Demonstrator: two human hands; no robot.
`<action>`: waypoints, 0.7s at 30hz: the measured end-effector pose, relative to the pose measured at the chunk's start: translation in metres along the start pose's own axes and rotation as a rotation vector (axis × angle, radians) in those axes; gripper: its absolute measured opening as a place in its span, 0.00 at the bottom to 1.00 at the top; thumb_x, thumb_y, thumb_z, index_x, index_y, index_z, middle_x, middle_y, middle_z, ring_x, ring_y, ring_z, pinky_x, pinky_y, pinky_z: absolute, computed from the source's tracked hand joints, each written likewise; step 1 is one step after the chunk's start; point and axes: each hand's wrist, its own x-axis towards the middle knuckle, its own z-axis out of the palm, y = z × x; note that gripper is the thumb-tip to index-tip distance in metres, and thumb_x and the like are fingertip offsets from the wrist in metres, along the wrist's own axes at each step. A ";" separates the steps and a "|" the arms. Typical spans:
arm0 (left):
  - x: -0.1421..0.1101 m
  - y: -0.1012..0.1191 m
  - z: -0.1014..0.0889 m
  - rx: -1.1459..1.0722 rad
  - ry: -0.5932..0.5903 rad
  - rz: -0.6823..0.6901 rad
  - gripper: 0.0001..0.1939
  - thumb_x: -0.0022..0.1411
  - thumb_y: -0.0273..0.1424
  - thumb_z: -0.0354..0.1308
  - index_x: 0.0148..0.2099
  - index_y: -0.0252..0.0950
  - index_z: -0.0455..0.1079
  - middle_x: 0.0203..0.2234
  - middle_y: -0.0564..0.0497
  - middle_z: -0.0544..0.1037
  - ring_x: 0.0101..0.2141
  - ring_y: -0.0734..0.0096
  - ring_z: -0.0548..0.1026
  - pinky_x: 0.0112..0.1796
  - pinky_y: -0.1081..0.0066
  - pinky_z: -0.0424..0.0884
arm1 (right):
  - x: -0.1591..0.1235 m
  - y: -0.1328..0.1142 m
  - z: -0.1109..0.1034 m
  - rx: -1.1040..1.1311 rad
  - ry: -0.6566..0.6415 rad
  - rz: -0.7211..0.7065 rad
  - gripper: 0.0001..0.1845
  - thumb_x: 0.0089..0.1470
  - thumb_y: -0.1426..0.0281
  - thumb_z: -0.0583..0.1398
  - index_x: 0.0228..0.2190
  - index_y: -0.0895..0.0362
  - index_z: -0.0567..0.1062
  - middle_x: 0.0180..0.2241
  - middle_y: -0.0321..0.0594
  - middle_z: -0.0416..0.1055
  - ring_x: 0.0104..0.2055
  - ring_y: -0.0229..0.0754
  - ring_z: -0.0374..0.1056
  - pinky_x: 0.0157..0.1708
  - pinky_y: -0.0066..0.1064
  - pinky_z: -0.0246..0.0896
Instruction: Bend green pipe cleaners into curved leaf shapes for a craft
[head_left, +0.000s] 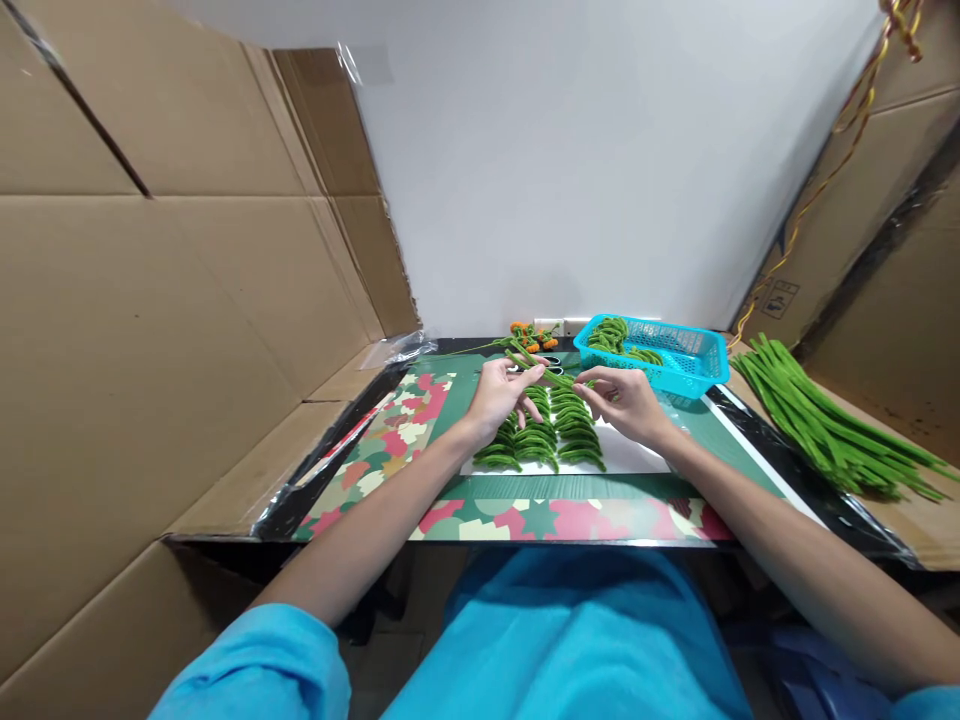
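A length of fuzzy green pipe cleaner [553, 377] spans between my hands over the table. My left hand [498, 396] grips it near its far left part, thumb and fingers closed on it with other fingers hanging loosely. At its right end, the thumb and fingertips of my right hand [624, 400] pinch it. Below lie several short, curved green pipe cleaner pieces [536, 442], set in three columns on a white sheet [634, 455]. My left hand partly covers the left columns. Behind the held pipe cleaner, scissors [555, 364] are partly hidden.
A blue basket [694, 385] at the back right holds more curved green pieces. Long green pipe cleaners [825, 425] lie bundled on cardboard at the right. Orange flowers [529, 336] rest at the back. Cardboard walls [180, 330] flank the patterned green mat [495, 488].
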 end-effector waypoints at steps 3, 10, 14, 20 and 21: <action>0.000 -0.001 0.000 0.000 -0.041 -0.014 0.25 0.63 0.42 0.67 0.54 0.30 0.73 0.41 0.36 0.86 0.16 0.66 0.80 0.10 0.76 0.66 | -0.001 0.000 0.000 -0.006 0.000 0.000 0.23 0.63 0.48 0.61 0.37 0.56 0.80 0.16 0.34 0.70 0.16 0.40 0.67 0.20 0.31 0.63; 0.000 -0.005 -0.002 0.007 -0.090 -0.015 0.27 0.61 0.44 0.69 0.54 0.30 0.72 0.41 0.36 0.85 0.17 0.68 0.80 0.12 0.77 0.67 | -0.002 0.003 0.002 -0.003 -0.005 0.001 0.25 0.65 0.47 0.58 0.36 0.56 0.79 0.15 0.33 0.69 0.15 0.40 0.67 0.19 0.31 0.62; 0.001 -0.006 -0.003 0.007 -0.094 -0.018 0.25 0.61 0.42 0.69 0.53 0.30 0.72 0.40 0.37 0.85 0.16 0.69 0.80 0.12 0.78 0.67 | -0.002 0.005 0.002 -0.028 -0.005 -0.002 0.24 0.66 0.48 0.57 0.37 0.56 0.78 0.15 0.33 0.69 0.15 0.39 0.65 0.20 0.30 0.62; 0.001 -0.005 -0.001 -0.009 -0.078 -0.024 0.24 0.62 0.41 0.68 0.53 0.31 0.70 0.38 0.38 0.86 0.16 0.70 0.78 0.12 0.78 0.66 | -0.003 0.007 0.001 -0.069 -0.009 -0.013 0.23 0.68 0.50 0.56 0.39 0.55 0.77 0.16 0.33 0.70 0.15 0.39 0.65 0.21 0.30 0.61; 0.001 -0.005 -0.001 -0.011 -0.073 -0.022 0.24 0.62 0.41 0.68 0.53 0.32 0.69 0.38 0.39 0.86 0.16 0.70 0.78 0.12 0.78 0.66 | -0.003 0.007 0.002 -0.075 -0.014 -0.017 0.23 0.68 0.49 0.56 0.39 0.55 0.77 0.15 0.33 0.70 0.15 0.39 0.65 0.21 0.30 0.61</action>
